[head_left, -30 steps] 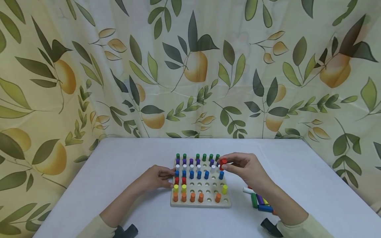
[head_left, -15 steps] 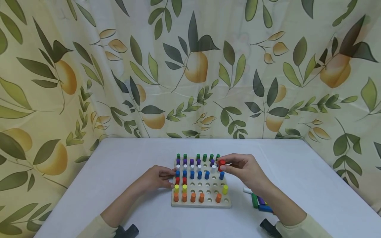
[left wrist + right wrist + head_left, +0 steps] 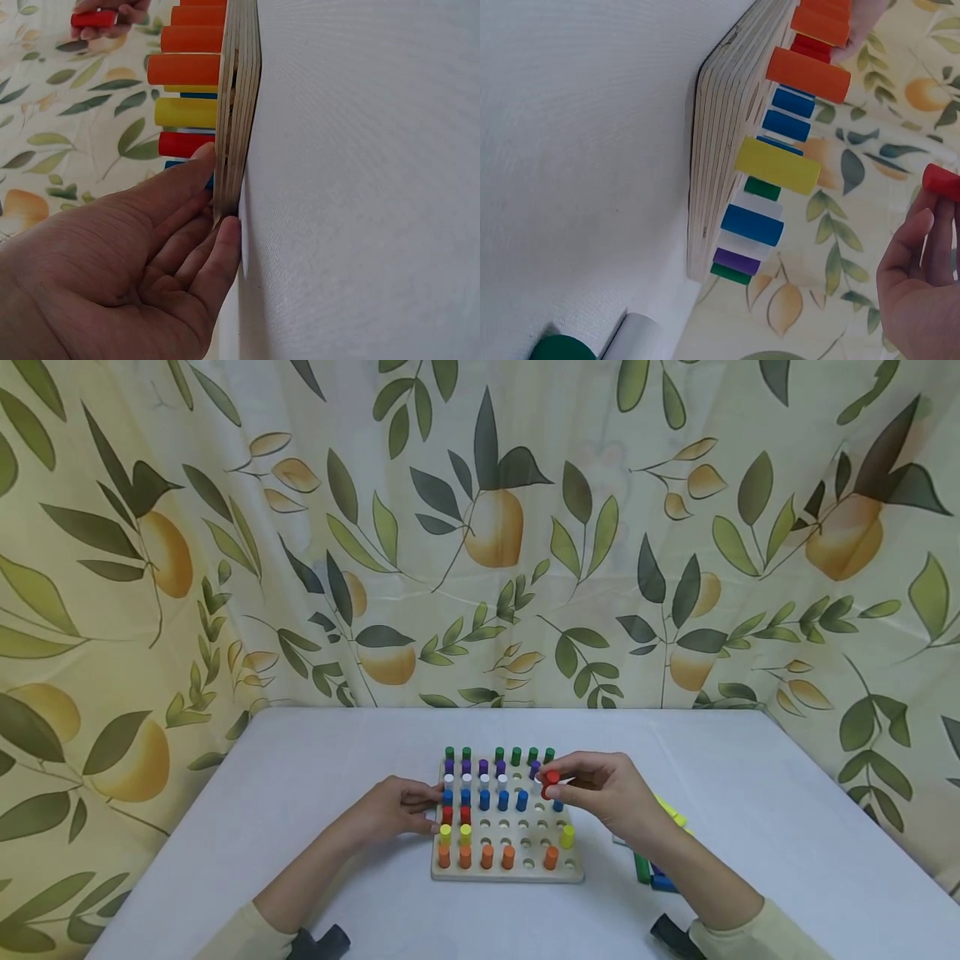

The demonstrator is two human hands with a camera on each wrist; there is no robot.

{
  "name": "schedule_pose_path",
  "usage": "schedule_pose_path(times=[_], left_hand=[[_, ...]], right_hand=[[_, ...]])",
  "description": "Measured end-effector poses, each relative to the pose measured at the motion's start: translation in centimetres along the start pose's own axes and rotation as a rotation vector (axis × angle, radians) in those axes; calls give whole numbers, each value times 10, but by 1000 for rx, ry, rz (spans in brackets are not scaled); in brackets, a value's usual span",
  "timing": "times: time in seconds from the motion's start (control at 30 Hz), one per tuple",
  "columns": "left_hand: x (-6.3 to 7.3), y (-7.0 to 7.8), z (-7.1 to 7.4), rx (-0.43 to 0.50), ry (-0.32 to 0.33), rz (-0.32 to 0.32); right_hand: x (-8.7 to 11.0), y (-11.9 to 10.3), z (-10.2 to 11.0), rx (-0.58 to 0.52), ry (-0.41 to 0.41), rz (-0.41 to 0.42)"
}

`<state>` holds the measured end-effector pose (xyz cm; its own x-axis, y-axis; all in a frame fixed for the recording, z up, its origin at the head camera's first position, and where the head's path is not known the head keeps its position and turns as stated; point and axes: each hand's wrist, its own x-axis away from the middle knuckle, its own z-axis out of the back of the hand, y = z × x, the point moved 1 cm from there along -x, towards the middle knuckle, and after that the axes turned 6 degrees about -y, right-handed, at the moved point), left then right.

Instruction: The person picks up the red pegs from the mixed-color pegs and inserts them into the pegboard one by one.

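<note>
On the table lies a wooden pegboard (image 3: 507, 877) with rows of green, purple, white, blue, red, yellow and orange pegs, some holes bare. My left hand (image 3: 393, 810) holds its left edge. In the left wrist view, the thumb lies on the board's upper side near a red peg (image 3: 184, 144), and other fingers are against its layered edge (image 3: 241, 90). Between thumb and fingertips my right hand (image 3: 603, 787) pinches a loose red peg (image 3: 551, 783), held tilted above the right part of the board. The right wrist view catches that red peg (image 3: 941, 181) at its right border.
Loose pegs lie right of the board, partly hidden under the right forearm, among them a green peg (image 3: 642, 867) and a yellow peg (image 3: 670, 811). A white cloth (image 3: 337, 743) covers the table. Behind it hangs a leaf-and-fruit patterned curtain (image 3: 480, 635).
My right hand has moved slightly left and toward me over the board, carrying the red peg. Yellow pegs beyond the right forearm have come into sight. The left hand stays in place.
</note>
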<state>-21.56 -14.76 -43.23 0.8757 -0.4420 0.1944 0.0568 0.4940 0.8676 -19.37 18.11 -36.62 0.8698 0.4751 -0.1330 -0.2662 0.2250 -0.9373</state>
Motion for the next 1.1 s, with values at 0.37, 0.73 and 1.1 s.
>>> schedule_pose_path(times=[0.37,0.73,1.1], left_hand=[[1,2,-1,-13,2,15],[2,-1,1,-13,6,13],[1,1,1,-5,-3,3]], right_hand=[[1,1,-2,-30,-33,0],[-3,0,-6,-16,-66,4],[-2,2,-7,9,-38,-21]])
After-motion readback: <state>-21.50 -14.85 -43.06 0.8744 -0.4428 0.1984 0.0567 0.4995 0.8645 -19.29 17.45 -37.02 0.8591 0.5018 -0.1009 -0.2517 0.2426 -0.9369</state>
